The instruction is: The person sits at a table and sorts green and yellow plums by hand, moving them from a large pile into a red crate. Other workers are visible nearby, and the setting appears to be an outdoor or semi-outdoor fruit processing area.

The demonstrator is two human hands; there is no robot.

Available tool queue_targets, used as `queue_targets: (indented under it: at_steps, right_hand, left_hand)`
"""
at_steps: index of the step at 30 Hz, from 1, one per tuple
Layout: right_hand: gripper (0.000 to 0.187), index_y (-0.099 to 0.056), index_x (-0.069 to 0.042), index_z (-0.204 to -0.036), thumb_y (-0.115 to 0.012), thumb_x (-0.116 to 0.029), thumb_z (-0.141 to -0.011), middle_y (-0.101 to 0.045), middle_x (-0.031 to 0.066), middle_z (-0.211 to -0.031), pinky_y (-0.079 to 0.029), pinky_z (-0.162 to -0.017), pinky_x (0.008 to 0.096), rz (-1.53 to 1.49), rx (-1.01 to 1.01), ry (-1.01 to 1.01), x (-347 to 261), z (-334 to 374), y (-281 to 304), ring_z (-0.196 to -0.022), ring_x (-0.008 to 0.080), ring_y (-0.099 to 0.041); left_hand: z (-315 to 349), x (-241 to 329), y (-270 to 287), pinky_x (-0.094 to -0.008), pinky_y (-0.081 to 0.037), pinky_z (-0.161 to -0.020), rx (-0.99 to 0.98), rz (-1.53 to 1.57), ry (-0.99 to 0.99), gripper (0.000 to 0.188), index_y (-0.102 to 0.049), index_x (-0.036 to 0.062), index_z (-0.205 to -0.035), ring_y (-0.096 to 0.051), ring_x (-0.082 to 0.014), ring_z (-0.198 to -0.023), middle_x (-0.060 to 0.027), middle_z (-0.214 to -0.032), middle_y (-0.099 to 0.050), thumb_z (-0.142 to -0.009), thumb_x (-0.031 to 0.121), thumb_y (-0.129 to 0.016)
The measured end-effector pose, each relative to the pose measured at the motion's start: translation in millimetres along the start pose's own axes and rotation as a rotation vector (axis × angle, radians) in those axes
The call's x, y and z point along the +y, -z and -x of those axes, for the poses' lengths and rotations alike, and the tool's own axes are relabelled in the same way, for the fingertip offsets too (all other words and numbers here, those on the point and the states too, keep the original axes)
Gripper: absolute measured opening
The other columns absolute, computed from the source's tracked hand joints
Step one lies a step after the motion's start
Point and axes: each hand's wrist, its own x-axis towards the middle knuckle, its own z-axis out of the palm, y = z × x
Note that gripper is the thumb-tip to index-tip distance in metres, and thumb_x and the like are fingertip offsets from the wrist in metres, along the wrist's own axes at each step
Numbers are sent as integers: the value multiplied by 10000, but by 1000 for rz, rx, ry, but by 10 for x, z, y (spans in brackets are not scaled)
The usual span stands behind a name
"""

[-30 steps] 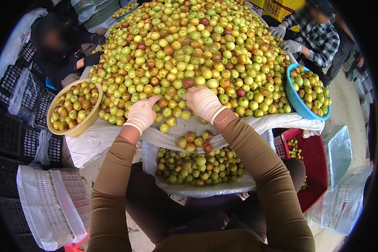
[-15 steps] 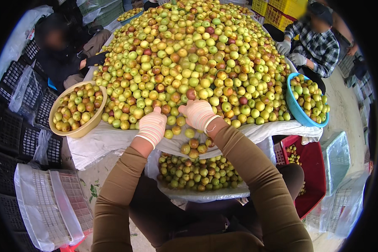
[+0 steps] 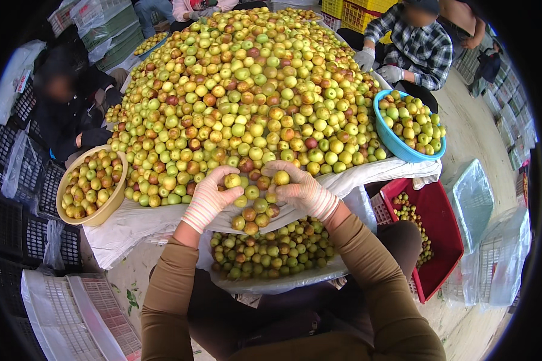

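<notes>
A large heap of yellow-green and brownish jujubes [image 3: 235,90] covers the cloth-draped table before me. My left hand [image 3: 212,195], in a striped pale glove, curls at the near edge with a jujube [image 3: 232,180] between thumb and fingers. Opposite it, my right hand [image 3: 305,191], gloved alike, has another jujube [image 3: 281,177] against its fingertips. Several loose jujubes [image 3: 259,206] lie between and just below the hands, on a dip in the white cloth [image 3: 156,218]. Under that edge, a lined crate [image 3: 343,268] between my knees holds many more jujubes.
A tan basin [image 3: 121,189] of jujubes stands at left, a blue basin [image 3: 397,150] at right. Below right is a red crate [image 3: 442,240] with some fruit. Stacked black crates [image 3: 3,210] line the left. Co-workers sit around the heap, one in a checked shirt [image 3: 427,51].
Both hands have drawn back from the heap toward the near edge, and a jujube now shows at each hand's fingers. The view has shifted, and more of the far side shows.
</notes>
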Motion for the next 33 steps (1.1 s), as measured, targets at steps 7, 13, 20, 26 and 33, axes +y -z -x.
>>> queue_targets:
  at_steps: [7,13,20,26,33]
  right_hand:
    - [398,-526,-65,-1328,-604,-286,-1006,-610,120,-1085,-458,-643,252,-355,-95,-22,67,88,291,-691,117,-552]
    - [419,-593,-92,-1167,-480,-476,-1042,-546,34,-699,-266,-425,230,-275,-19,-52,92,79,299,-434,92,-329]
    - [408,-579,-90,-1067,-497,-488,-1027,-523,11,-663,-277,-462,205,443,221,4,-116,-67,-21,-480,67,-363]
    - [369,-640,-24,-1017,-650,-380,-920,-667,209,-842,-535,-735,453,1399,409,167,-236,-402,-8,-809,383,-669]
    - [338,-691,-163,-1143,-712,-329,-849,-601,90,-1220,-448,-981,457,1871,475,490,-329,-689,184,-1186,328,-523]
  left_hand:
    - [-102,87,-253,-320,-543,-799,30,-303,-97,463,-664,125,-1201,-650,-179,-860,-64,-1007,-695,-775,218,-819]
    - [-78,170,-248,-329,-529,-875,5,-443,-66,477,-658,107,-1226,-659,-210,-978,-89,-1134,-699,-782,191,-812]
    - [-86,1,-198,-374,-551,-765,74,-506,-249,467,-670,174,-1189,-662,-266,-840,-92,-1010,-677,-751,257,-809]
    - [-89,7,-105,-404,-549,-769,36,-672,-181,452,-666,191,-1205,-662,-295,-849,-120,-990,-669,-772,251,-778]
    - [-355,-126,264,-428,-547,-835,248,-778,-88,307,-712,164,-1118,-649,-343,-913,-157,-1050,-636,-827,92,-646]
